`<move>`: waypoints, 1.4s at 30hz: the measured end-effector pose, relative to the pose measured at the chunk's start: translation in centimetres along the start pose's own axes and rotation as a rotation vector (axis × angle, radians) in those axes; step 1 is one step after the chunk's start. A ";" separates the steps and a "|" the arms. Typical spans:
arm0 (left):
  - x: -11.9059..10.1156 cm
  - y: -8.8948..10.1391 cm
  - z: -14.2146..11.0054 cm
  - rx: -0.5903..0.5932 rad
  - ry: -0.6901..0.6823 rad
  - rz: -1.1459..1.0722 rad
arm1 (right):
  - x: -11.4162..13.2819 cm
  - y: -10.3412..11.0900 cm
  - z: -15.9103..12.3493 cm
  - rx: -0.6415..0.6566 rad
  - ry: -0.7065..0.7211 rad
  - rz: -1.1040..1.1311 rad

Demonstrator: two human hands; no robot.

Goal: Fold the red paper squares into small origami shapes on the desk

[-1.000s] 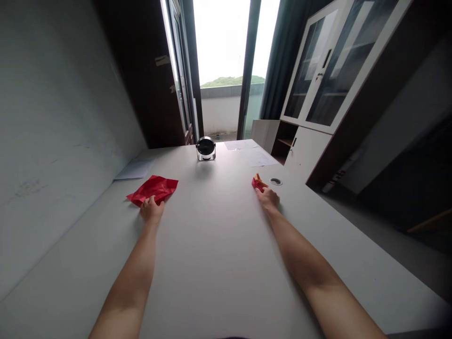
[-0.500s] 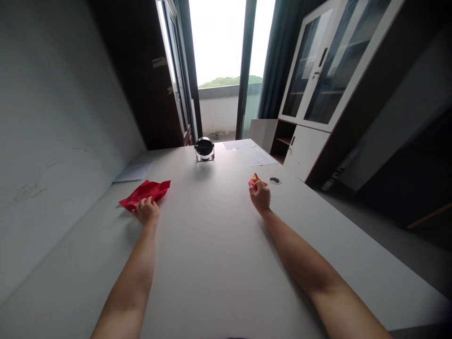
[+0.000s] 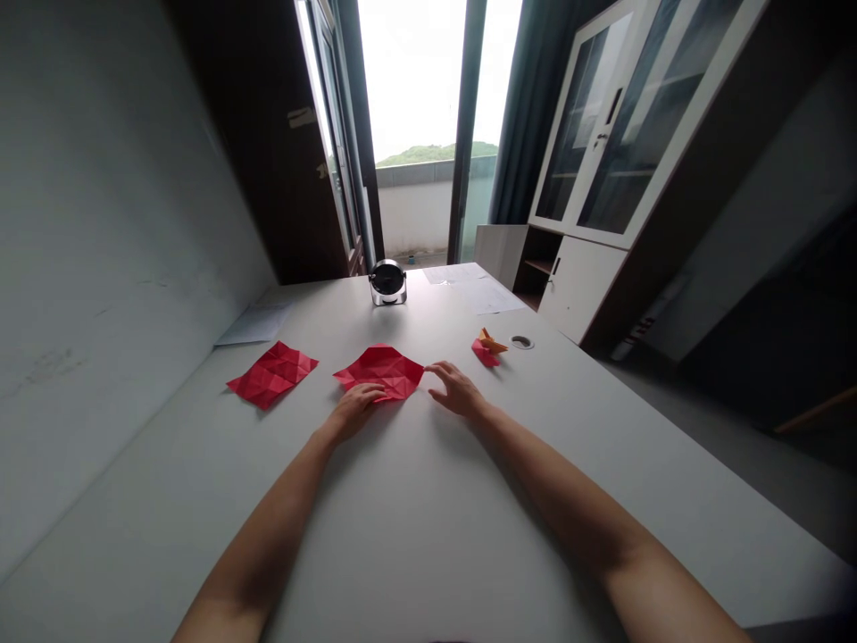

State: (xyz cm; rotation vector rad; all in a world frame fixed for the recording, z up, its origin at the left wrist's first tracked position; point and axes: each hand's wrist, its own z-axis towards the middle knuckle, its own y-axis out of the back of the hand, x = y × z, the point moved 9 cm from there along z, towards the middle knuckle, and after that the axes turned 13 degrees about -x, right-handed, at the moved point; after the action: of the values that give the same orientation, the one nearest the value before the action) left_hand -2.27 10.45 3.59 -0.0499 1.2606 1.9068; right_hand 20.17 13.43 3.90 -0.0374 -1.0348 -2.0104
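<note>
Left grip (image 3: 354, 409) lies on the middle red sheet's (image 3: 385, 363) near edge on the counter (image 3: 415, 518), pinch indeterminable, while right grip (image 3: 456, 390), loosely open and empty, stands at its right corner; likely light, limp and tearable, the sheet suits gentle pinching at opposite corners.

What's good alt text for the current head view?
A person's left hand overlaps the near edge of a creased red sheet on a white table, the right hand beside its right corner. A second red sheet lies left; small folded red and orange pieces lie right.
</note>
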 end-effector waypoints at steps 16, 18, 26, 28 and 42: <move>-1.8 0.6 0.2 -0.082 0.123 -0.341 | 2.2 -0.5 -0.2 0.066 0.135 0.012; -1.9 0.4 0.2 -0.058 0.145 -0.406 | 2.0 -0.7 -0.3 0.089 0.121 0.028; 0.6 1.2 0.2 -0.149 0.159 -0.204 | 2.0 -1.3 -0.4 0.120 0.062 0.083; 2.0 1.2 -0.2 -0.150 0.200 -0.134 | 1.9 -1.1 -0.3 0.112 0.047 0.099; 4.3 1.2 -0.7 -0.165 0.277 -0.174 | 1.1 -1.6 -0.3 0.124 0.010 0.217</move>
State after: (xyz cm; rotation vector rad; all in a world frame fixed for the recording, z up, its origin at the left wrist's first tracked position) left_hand -6.12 12.34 2.28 -0.5092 1.2296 1.8912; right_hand 18.46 12.98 3.02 -0.0706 -1.0988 -1.7471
